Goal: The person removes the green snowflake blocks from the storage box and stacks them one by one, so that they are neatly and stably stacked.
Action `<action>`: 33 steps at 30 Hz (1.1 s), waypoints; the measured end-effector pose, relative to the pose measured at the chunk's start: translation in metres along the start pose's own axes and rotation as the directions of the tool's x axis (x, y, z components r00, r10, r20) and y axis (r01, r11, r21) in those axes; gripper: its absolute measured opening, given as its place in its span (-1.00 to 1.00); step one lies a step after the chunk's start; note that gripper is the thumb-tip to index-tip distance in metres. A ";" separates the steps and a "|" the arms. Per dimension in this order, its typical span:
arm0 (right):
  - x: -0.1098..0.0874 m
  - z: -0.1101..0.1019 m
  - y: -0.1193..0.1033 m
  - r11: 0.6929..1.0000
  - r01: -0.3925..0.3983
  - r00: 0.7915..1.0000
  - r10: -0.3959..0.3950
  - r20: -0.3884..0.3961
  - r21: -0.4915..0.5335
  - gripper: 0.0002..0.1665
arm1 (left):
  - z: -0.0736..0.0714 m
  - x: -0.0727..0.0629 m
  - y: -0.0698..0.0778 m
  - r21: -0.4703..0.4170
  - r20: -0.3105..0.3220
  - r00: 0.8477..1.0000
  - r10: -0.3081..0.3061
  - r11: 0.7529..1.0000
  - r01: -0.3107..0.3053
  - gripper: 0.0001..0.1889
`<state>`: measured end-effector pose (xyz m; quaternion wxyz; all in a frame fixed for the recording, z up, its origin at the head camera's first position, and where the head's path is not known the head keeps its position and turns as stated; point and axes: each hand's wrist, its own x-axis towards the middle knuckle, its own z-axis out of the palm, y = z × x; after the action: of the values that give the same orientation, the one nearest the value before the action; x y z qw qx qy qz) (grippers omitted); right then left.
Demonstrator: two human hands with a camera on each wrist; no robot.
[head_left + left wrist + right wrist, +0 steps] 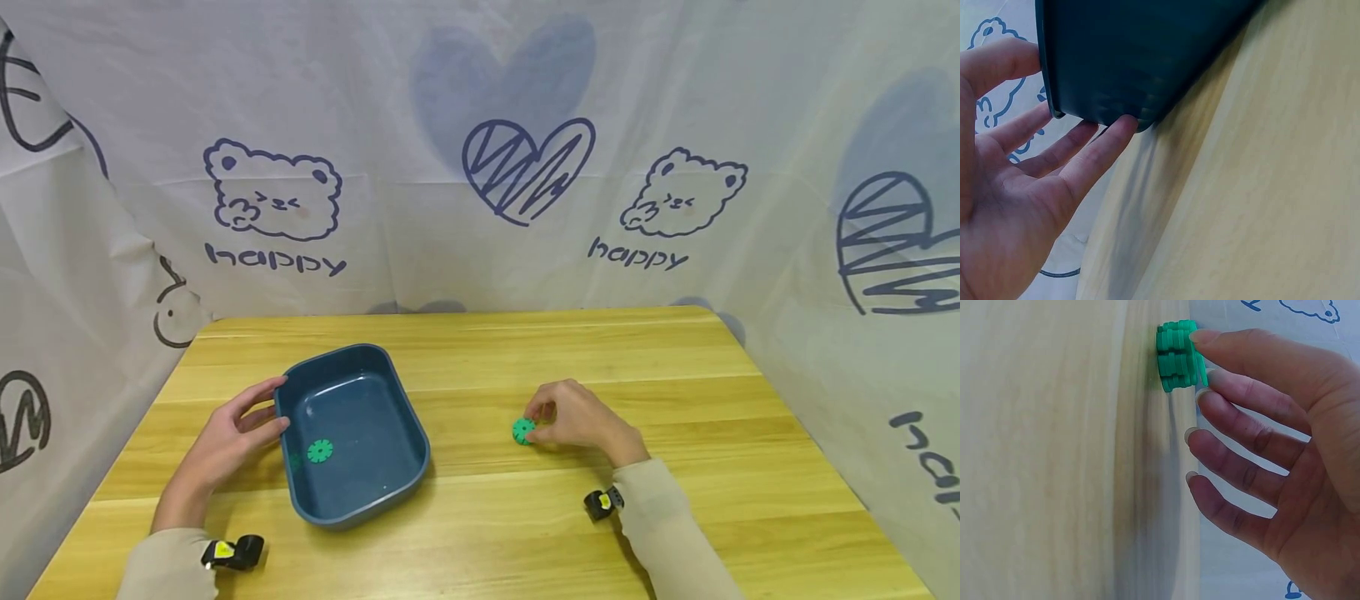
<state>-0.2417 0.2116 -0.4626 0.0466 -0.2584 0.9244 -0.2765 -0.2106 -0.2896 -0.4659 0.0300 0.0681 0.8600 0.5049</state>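
Note:
A dark blue rectangular tub (360,433) sits on the left part of the table, with one green notched disc (320,451) lying flat inside. My left hand (228,437) holds the tub at its left side. In the left wrist view the thumb reaches the rim and other fingers (1107,147) lie against the outer wall. Right of the tub, my right hand (573,421) pinches a green notched disc (1201,365) between thumb and fingertips. That disc leans off a short stack of similar green discs (1174,356) standing on the table.
The wooden table (600,350) has light yellow planks. White cloth (405,225) printed with bears and hearts hangs behind it and at both sides. Black wrist straps (238,552) with yellow marks sit at both sleeves.

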 end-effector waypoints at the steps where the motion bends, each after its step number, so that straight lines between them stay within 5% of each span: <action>1: 0.000 0.000 0.000 1.000 0.002 1.000 -0.002 0.000 -0.001 -0.78 | 0.000 0.000 0.000 0.001 -0.001 1.000 0.000 1.000 0.000 -0.24; 33: 0.002 -0.002 0.003 1.000 -0.003 1.000 0.003 0.009 0.020 -0.78 | -0.001 0.000 0.005 -0.005 0.008 1.000 -0.005 1.000 0.005 -0.24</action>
<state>-0.2450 0.2141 -0.4626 0.0539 -0.2577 0.9218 -0.2846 -0.2099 -0.2886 -0.4610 0.0346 0.0680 0.8588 0.5066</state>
